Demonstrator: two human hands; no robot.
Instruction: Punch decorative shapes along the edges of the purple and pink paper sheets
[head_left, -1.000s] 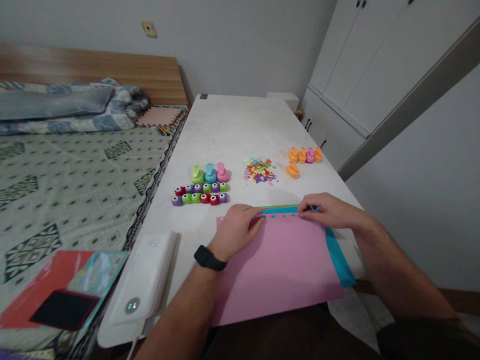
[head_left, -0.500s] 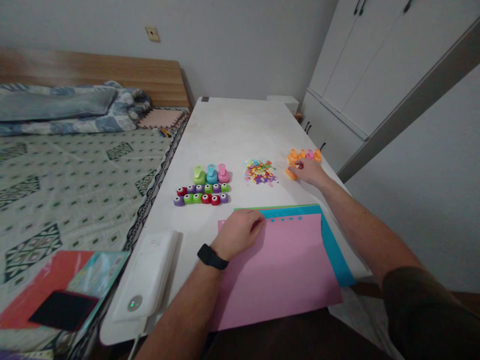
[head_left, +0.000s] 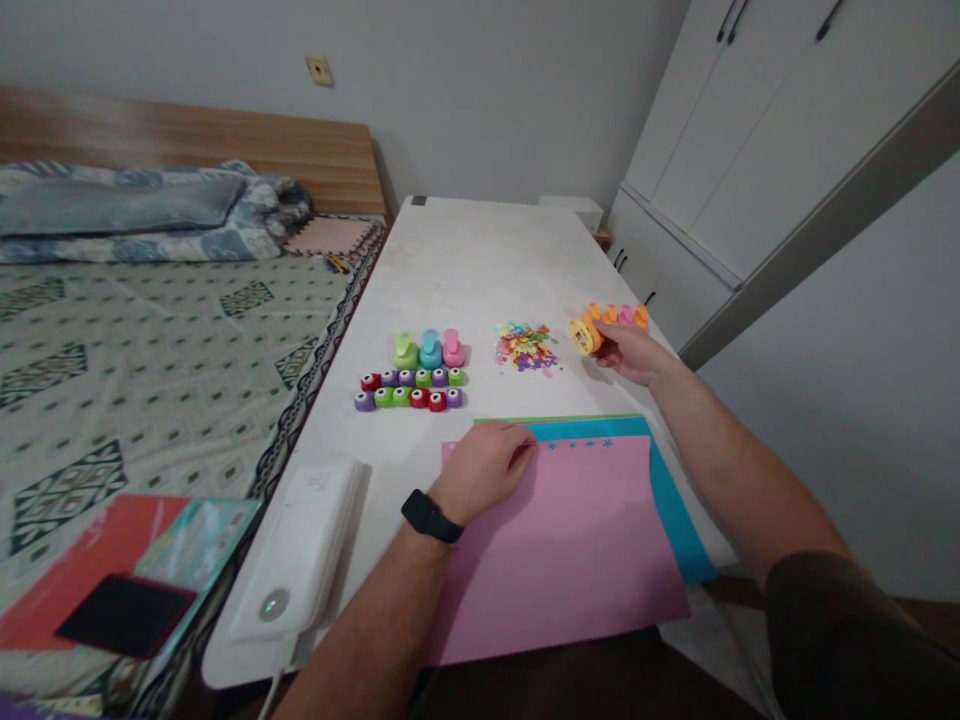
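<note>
My right hand (head_left: pixel 631 350) grips an orange paper punch (head_left: pixel 583 337), tilted so its underside faces left. Behind it stands a row of orange and pink punches (head_left: pixel 625 314), partly hidden by the hand. My left hand (head_left: pixel 491 465), with a black watch at the wrist, is closed at the top edge of a pink paper sheet (head_left: pixel 570 550); its fingertips are partly hidden. Small cut-out shapes line that sheet's top edge, and blue paper (head_left: pixel 679 520) shows beneath it. Between the hands and the far end lies a pile of colourful paper confetti (head_left: pixel 526 346).
Left of the confetti stand a green, a blue and a pink punch (head_left: pixel 453 350), with rows of small round punches (head_left: pixel 401 397) before them. A white device with a cable (head_left: pixel 300 545) lies at the table's (head_left: pixel 480 260) front left. A bed (head_left: pixel 172 380) adjoins the left side.
My right hand has lifted the orange punch and tipped it, so its underside now shows. The left hand stays on the pink sheet. The view has shifted slightly.
</note>
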